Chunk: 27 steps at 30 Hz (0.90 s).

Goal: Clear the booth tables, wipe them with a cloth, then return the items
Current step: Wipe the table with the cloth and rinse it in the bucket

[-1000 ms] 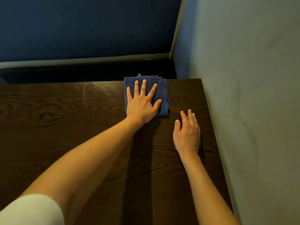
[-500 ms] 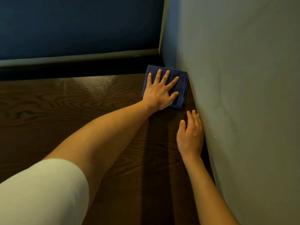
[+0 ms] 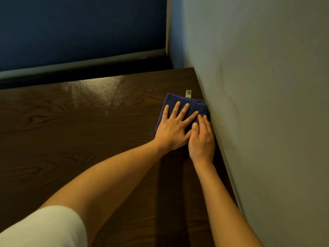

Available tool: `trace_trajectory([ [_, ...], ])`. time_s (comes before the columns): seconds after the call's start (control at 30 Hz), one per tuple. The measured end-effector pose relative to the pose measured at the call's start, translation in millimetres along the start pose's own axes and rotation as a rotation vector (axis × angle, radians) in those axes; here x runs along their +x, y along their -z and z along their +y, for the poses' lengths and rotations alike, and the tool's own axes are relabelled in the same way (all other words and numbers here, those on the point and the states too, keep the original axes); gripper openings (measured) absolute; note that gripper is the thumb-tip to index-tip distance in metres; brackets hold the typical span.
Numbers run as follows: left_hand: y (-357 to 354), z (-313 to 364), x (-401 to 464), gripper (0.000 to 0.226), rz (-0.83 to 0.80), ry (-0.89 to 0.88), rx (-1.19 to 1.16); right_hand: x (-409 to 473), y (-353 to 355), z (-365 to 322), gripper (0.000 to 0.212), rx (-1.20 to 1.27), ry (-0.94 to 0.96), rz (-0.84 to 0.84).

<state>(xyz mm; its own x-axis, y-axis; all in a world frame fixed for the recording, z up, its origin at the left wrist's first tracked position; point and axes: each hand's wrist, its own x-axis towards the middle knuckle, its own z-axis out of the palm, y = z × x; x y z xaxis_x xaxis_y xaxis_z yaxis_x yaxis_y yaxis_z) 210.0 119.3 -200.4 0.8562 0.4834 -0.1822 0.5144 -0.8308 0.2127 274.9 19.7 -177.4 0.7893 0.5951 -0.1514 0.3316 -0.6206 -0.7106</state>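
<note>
A folded dark blue cloth point(image 3: 193, 103) lies flat on the dark wooden booth table point(image 3: 74, 122), against the wall on the right. My left hand point(image 3: 175, 128) presses down on it with fingers spread and straight. My right hand point(image 3: 202, 139) lies beside the left one along the wall, its fingertips reaching onto the cloth's near right edge and its fingers fairly straight. A small pale tag point(image 3: 188, 93) sticks out from the cloth's far edge.
A grey-green wall point(image 3: 267, 104) runs along the table's right edge. Beyond the far edge stands a dark blue booth backrest point(image 3: 80, 29) with a pale trim strip point(image 3: 80, 64). Light glints off the tabletop near its far side.
My left hand has slid the cloth from the far right corner back toward me along the wall. My right hand has moved forward and now touches the cloth beside the left hand.
</note>
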Motion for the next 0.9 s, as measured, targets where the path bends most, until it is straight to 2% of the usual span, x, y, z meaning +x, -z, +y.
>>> trace_trajectory([
  [0.1, -5, -1, -29, 0.065, -0.013, 0.015, -0.006, -13, 2, 7, 0.048, -0.038, -0.047, -0.053],
  [0.23, -10, -10, -70, 0.068, -0.037, 0.036, -0.005, -36, 4, 20, 0.047, -0.174, -0.017, -0.094],
  [0.5, -16, -45, -157, 0.070, -0.069, 0.057, -0.003, -99, -9, 18, 0.054, -0.389, -0.046, -0.088],
  [0.9, -32, -47, -299, 0.069, -0.133, 0.095, -0.043, -196, -44, 10, 0.052, -0.400, -0.080, 0.020],
])
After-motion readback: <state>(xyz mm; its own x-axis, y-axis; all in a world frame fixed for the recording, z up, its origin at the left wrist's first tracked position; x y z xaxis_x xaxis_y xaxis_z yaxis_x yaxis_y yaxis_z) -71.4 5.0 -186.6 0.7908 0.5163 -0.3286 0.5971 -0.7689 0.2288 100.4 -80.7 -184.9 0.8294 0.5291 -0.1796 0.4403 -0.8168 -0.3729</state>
